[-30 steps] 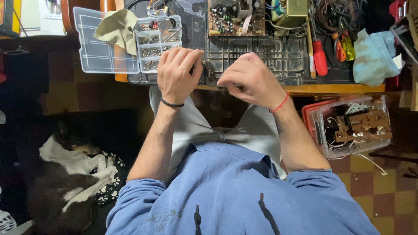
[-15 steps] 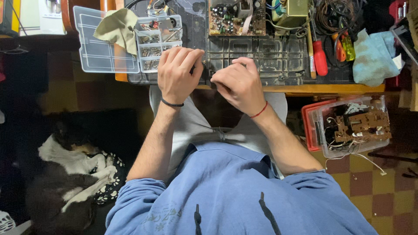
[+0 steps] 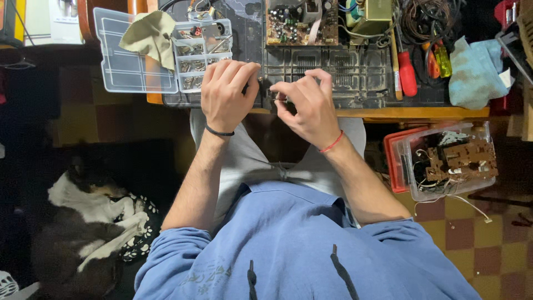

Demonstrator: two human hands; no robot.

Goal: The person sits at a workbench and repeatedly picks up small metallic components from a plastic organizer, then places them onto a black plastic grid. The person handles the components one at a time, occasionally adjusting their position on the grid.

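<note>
A: Colours? Screwdriver (image 3: 407, 73) handle red, cloth (image 3: 472, 72) light blue, hoodie (image 3: 311, 250) blue.
B: Right hand (image 3: 308, 108) wristband red, left hand (image 3: 225, 94) band black. Floor (image 3: 472, 239) checkered brown-yellow.

I see a wooden counter (image 3: 422, 113) edge running across the top, a red-and-yellow checkered floor (image 3: 477, 239) at lower right, and deep shadow on the left where a dog (image 3: 83, 222) lies curled.

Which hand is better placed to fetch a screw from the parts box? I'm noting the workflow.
Left, probably. The left hand rests right beside the parts box; the right hand is farther off, pinching something small.
</note>
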